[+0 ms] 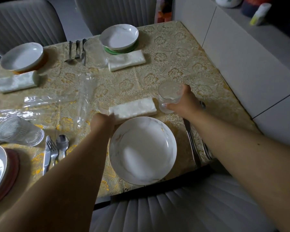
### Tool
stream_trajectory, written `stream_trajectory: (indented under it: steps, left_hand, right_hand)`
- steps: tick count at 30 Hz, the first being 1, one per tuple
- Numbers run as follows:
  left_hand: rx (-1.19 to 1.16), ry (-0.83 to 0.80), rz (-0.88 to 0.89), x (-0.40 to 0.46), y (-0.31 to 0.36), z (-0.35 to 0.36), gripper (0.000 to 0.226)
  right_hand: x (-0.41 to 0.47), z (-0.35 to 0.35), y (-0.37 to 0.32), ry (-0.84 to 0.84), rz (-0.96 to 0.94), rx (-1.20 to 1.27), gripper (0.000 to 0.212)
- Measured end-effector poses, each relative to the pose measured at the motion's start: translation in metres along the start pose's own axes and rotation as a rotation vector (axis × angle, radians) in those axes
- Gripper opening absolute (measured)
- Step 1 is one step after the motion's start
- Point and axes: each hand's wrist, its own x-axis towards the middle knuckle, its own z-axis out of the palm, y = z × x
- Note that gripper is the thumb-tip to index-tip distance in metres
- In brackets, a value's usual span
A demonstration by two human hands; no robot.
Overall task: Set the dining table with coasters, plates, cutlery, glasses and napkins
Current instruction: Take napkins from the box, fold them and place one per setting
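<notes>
A white marbled plate (142,150) lies near the table's front edge. Just beyond it is a folded white napkin (134,108); my left hand (102,120) holds its left end. My right hand (185,101) grips a clear glass (169,96), upright, to the right of the napkin. Cutlery (193,144) lies right of the plate, partly hidden under my right forearm. Three other place settings have plates, napkins, glasses and cutlery.
Crumpled clear plastic wrap (60,104) lies mid-table on the gold floral tablecloth (171,61). Grey chairs stand at the far side (23,19) and right in front of me (166,210). A white cabinet (251,67) borders the table's right edge.
</notes>
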Motion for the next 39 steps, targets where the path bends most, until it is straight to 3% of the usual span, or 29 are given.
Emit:
stream_trajectory:
  steps: [1, 3, 5, 7, 10, 13, 17, 22, 26, 29, 33, 36, 39]
  left_hand:
    - [0.014, 0.064, -0.01, -0.002, -0.001, -0.001, 0.05]
    - [-0.031, 0.224, 0.027, -0.014, -0.002, -0.006, 0.049]
    - [-0.109, 0.357, 0.179, -0.033, 0.0, -0.007, 0.036]
    - [-0.148, 0.377, 0.365, -0.06, 0.009, -0.004, 0.026]
    - [-0.134, 0.181, 0.582, -0.102, 0.024, 0.012, 0.013]
    - [0.003, -0.054, 0.79, -0.142, 0.034, 0.032, 0.012]
    - [0.199, -0.275, 0.901, -0.173, 0.046, 0.058, 0.017]
    - [0.402, -0.446, 0.832, -0.197, 0.064, 0.084, 0.025]
    - [0.541, -0.483, 0.68, -0.207, 0.069, 0.106, 0.033]
    - [0.486, -0.473, 0.54, -0.207, 0.072, 0.113, 0.037]
    - [0.4, -0.485, 0.459, -0.211, 0.076, 0.119, 0.035]
    - [0.321, -0.461, 0.404, -0.213, 0.076, 0.124, 0.031]
    - [0.313, -0.443, 0.392, -0.215, 0.075, 0.128, 0.035]
  right_hand:
    - [-0.001, -0.005, 0.001, -0.019, 0.032, -0.063, 0.09]
    - [-0.008, -0.018, 0.008, -0.101, 0.061, -0.315, 0.059]
    - [-0.023, -0.022, 0.018, -0.269, 0.102, -0.533, 0.04]
    - [-0.038, -0.019, 0.028, -0.399, 0.177, -0.628, 0.033]
    - [-0.043, -0.008, 0.043, -0.347, 0.197, -0.639, 0.01]
    - [-0.041, -0.005, 0.05, -0.302, 0.183, -0.624, 0.017]
    - [-0.041, -0.005, 0.052, -0.336, 0.141, -0.637, 0.014]
    - [-0.03, -0.029, 0.063, -0.258, 0.234, -0.622, 0.029]
    - [-0.034, -0.034, 0.075, -0.267, 0.223, -0.589, 0.025]
    - [-0.035, -0.036, 0.076, -0.317, 0.211, -0.578, 0.011]
    - [-0.032, -0.042, 0.083, -0.342, 0.22, -0.585, 0.009]
    - [-0.028, -0.046, 0.09, -0.286, 0.235, -0.545, 0.021]
    - [-0.023, -0.051, 0.096, -0.207, 0.235, -0.514, 0.016]
